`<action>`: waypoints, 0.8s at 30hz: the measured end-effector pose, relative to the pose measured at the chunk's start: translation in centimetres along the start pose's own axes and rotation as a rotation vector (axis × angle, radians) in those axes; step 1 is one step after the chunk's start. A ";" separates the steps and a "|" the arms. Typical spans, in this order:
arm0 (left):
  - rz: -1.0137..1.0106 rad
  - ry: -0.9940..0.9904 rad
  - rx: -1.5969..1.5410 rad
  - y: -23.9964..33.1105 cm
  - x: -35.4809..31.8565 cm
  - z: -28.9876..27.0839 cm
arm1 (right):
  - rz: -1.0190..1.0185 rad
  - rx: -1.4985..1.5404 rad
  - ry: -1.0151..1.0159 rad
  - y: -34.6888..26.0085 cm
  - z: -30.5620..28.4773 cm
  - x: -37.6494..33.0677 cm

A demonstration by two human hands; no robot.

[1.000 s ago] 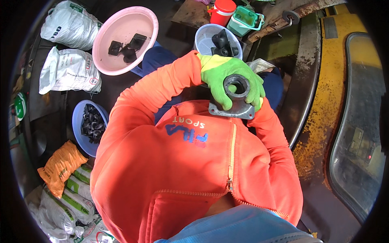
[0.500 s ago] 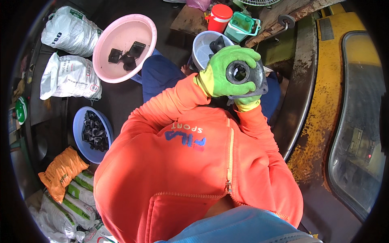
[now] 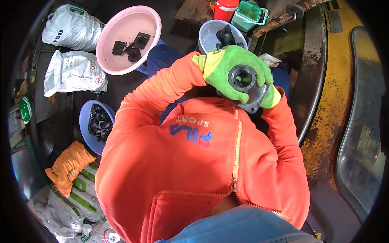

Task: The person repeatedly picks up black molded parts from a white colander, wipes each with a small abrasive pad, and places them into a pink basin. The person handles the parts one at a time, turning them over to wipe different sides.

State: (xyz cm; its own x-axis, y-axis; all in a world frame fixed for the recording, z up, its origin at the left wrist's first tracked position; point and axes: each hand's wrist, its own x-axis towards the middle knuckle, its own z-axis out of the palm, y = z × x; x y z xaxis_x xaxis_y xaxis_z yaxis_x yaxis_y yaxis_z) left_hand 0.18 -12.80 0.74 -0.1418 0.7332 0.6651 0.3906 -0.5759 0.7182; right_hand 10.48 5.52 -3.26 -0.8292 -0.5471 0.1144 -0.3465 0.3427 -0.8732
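In front of my chest, both gloved hands are closed on a black moulded part [image 3: 259, 90] with a round, hollow neck and a square flange with holes at its corners. My left hand [image 3: 219, 75], in a green glove with a yellow cuff, wraps over the top with fingers and thumb on either side of the neck. Partly hidden behind the part, my right hand [image 3: 271, 97] grips the flange from the right. Through the neck's opening a patch of green glove shows. Beyond my hands, a white-blue basket [image 3: 206, 32] holds similar black parts [image 3: 227, 35].
A pink basin [image 3: 106, 48] with several black pieces stands far left. Below it, a blue basin [image 3: 86, 125] is filled with small black pieces. White sacks [image 3: 73, 28] and an orange bag [image 3: 72, 167] line the left. A rusty yellow machine [image 3: 324, 158] stands close on my right.
The black part has tilted, so its flange corner now points down toward my chest. My right hand has shifted to the right side of the flange. The whole view has shifted slightly.
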 end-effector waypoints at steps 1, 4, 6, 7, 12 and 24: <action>-0.012 -0.044 -0.041 -0.2 0.0 0.1 | -0.039 -0.008 0.003 0.6 0.4 -0.2; 0.003 -0.140 -0.219 -0.8 0.2 0.6 | 0.098 0.209 -0.004 1.9 1.7 -0.3; 0.013 -0.202 -0.206 -0.9 0.3 0.4 | 0.213 0.425 0.108 2.7 3.0 0.5; -0.019 -0.145 -0.180 -0.7 0.3 0.1 | 0.286 0.568 0.184 3.0 3.4 1.1; -0.236 0.106 0.386 0.8 -1.0 -2.5 | 0.257 1.586 0.344 3.1 2.2 3.0; -0.493 0.911 -1.067 -3.8 -4.5 0.9 | 0.427 1.438 0.576 1.1 1.5 3.6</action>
State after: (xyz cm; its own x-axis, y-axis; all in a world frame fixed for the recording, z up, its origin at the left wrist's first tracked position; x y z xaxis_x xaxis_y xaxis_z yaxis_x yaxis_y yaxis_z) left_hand 0.12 -13.62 -5.17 -0.7223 0.6873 -0.0767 -0.6421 -0.6252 0.4436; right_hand 7.81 2.77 -4.54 -0.9143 -0.1440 -0.3787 0.3467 -0.7616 -0.5474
